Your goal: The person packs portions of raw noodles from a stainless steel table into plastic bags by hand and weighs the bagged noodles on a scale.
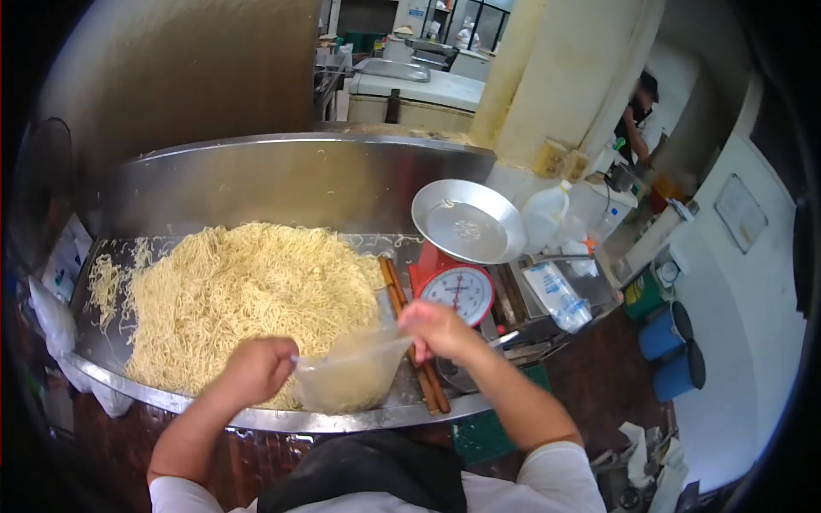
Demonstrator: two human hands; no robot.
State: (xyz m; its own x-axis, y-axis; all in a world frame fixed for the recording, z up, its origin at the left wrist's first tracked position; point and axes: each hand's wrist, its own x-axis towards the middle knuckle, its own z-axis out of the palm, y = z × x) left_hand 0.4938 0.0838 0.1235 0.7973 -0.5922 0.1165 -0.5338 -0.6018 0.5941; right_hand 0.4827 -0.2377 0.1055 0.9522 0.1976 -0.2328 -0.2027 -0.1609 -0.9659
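Note:
A clear plastic bag [352, 376] is stretched by its mouth between my two hands, over the front edge of the metal tray table. My left hand [259, 370] is closed in a pinch on the bag's left corner. At the opposite corner, my right hand [434, 328] grips the rim with bent fingers, just in front of the dial scale. Behind the bag lies a big heap of yellow noodles [256, 295], with loose strands at its left side. Some noodles show through the film and overlap the bag in this view.
A red dial scale [457, 295] carries a round metal pan [469, 224] with noodle scraps. Two wooden sticks [416, 363] lie left of it. A plastic jug [546, 214] and a packet of bags [556, 292] stand right. A person [637, 120] is farther back; blue bins [671, 350] stand right.

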